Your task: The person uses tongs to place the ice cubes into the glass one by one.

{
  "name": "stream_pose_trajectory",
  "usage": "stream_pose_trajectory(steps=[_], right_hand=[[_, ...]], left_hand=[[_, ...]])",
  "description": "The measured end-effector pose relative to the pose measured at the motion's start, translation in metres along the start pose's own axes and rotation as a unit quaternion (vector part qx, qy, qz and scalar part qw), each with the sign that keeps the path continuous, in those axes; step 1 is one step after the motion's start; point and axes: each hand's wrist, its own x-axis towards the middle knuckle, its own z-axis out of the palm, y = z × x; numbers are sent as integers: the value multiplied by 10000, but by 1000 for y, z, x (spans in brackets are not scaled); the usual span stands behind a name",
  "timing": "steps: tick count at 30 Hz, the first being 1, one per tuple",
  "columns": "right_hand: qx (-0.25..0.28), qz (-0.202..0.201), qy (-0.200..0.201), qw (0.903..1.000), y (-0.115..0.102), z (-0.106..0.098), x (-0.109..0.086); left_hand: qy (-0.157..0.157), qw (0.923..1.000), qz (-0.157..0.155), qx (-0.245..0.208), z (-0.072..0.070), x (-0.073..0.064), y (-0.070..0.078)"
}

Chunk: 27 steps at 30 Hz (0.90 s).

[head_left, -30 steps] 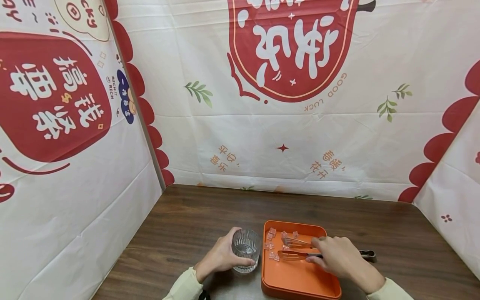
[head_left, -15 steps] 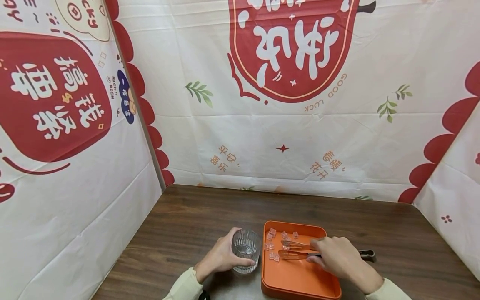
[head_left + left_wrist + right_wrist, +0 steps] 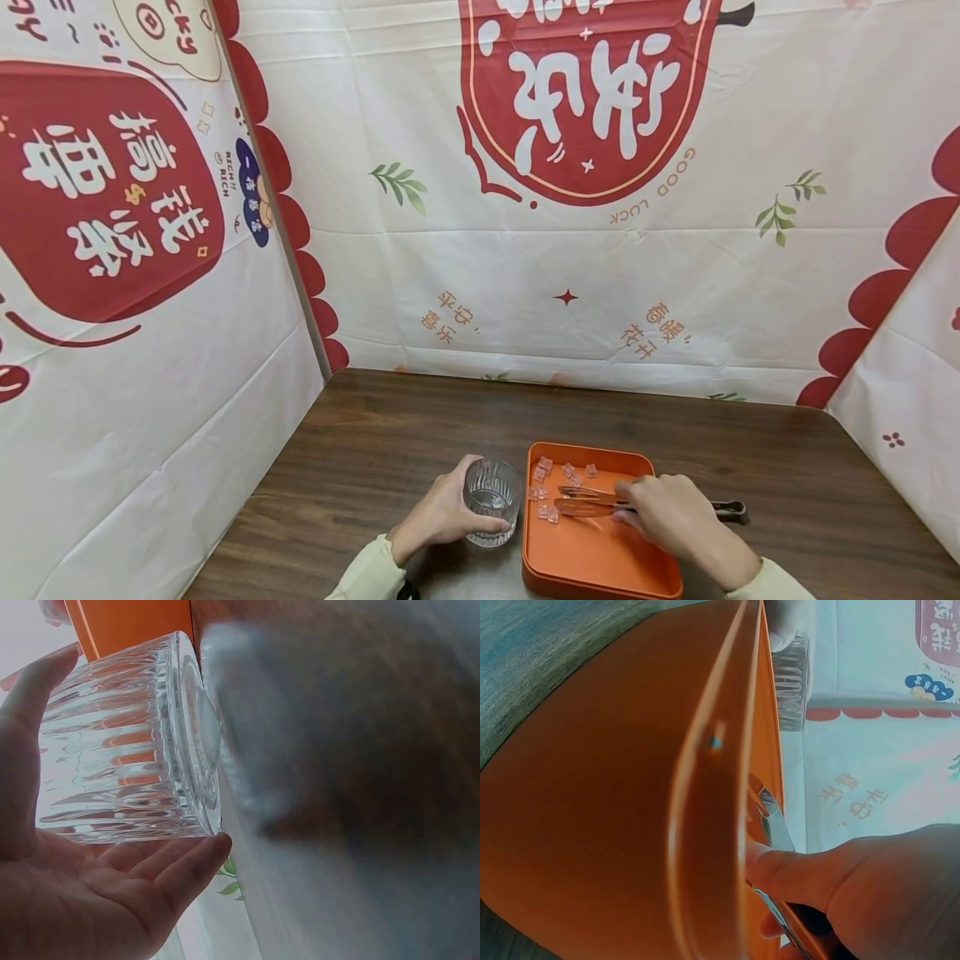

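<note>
My left hand (image 3: 442,510) holds a ribbed clear glass (image 3: 493,493), its thumb along the near side and its fingers round the far side. In the left wrist view the fingers (image 3: 180,874) lie along the glass's wall. My right hand (image 3: 671,512) grips black-handled tongs (image 3: 588,508) inside a shallow orange tray (image 3: 600,562). The tongs' tips sit close together near the tray's left side, among several small clear-pink cubes (image 3: 547,514). Whether a cube is between the tips I cannot tell. In the right wrist view the tray's wall (image 3: 615,810) hides most of the tongs.
The glass stands just left of the tray on a dark wooden table (image 3: 360,467). A printed white cloth (image 3: 525,258) rises behind the table, and further cloth walls stand at the left and right.
The tips of the tongs have come closer together, and the right hand has shifted slightly left. The left hand and the glass have stayed in place.
</note>
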Motion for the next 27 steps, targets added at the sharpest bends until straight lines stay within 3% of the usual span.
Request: stream_pose_trajectory(steps=[13, 21, 27], right_hand=[[-26, -55, 63, 10000, 0, 2, -1], [-215, -222, 397, 9987, 1, 3, -3], [-187, -245, 395, 9987, 1, 3, -3]], left_hand=[[-18, 10000, -28, 14, 0, 1, -1], [-4, 9999, -31, 111, 1, 1, -1], [-5, 10000, -43, 86, 1, 1, -1]])
